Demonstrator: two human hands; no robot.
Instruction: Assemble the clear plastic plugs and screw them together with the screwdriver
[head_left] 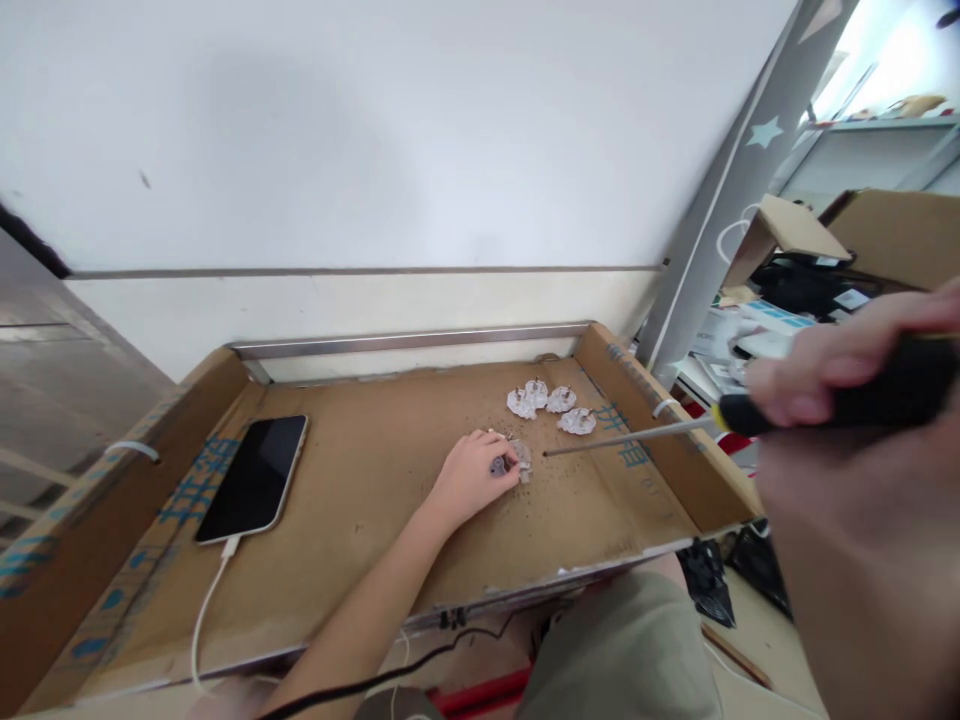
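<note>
My left hand [474,470] rests on the cardboard, its fingers closed on a small clear plastic piece [524,455]. A little grey round part [498,466] shows between the fingers; whether it belongs to the clear piece I cannot tell. My right hand [810,375], close to the camera and blurred, is wrapped round the black and yellow handle of a screwdriver [637,436]. The long shaft points left, its dark tip a short way right of the clear piece and apart from it. Several similar clear plastic pieces [577,421] with upright metal pins lie behind.
A shallow cardboard-lined tray [360,520] with raised sides forms the work surface. A phone [253,478] lies at its left, with a white cable [206,610] running off the front edge. A white wall stands behind; an open cardboard box [900,235] and clutter are at the right.
</note>
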